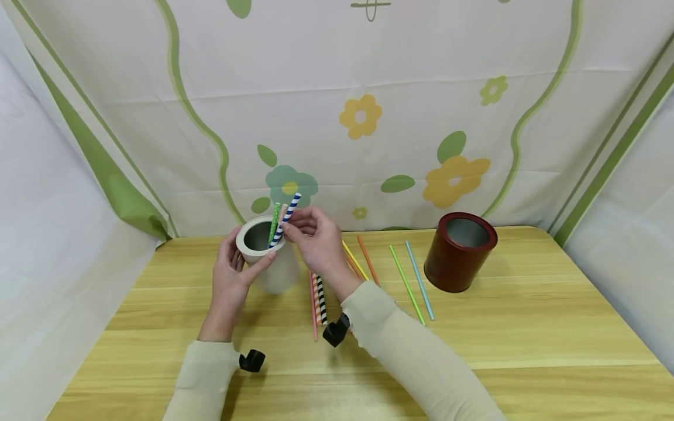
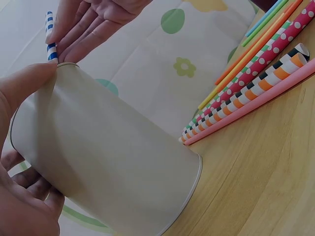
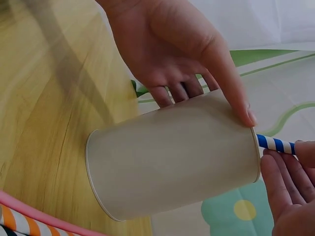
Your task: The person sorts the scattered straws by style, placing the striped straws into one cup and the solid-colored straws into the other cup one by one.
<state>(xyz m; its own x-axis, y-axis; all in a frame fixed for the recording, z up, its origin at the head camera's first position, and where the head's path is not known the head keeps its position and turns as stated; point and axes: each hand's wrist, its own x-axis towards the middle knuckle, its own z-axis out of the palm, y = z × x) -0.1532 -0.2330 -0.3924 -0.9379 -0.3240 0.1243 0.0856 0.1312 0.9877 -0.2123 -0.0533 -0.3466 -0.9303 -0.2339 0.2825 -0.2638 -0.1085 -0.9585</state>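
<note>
A white can (image 1: 276, 272) stands at the left of the table. My left hand (image 1: 231, 278) grips it from the left side, with the thumb near the rim. Above the opening, my right hand (image 1: 321, 242) pinches a blue-and-white striped paper straw (image 1: 291, 209) between thumb and fingers. The straw slants with its lower end at the can's mouth. A green dotted straw (image 1: 274, 219) and a pale pink-patterned straw (image 1: 283, 211) stick out of the can beside it. In the right wrist view the striped straw (image 3: 275, 144) shows between the can's rim and my right fingers.
A dark red can (image 1: 454, 257) stands at the right. Pink (image 1: 313, 310), orange-striped and black-striped straws (image 1: 322, 301) lie right of the white can. Farther right lie yellow, orange (image 1: 368, 260), green (image 1: 408, 285) and blue straws (image 1: 419, 280). A patterned curtain (image 1: 411, 105) hangs behind the table.
</note>
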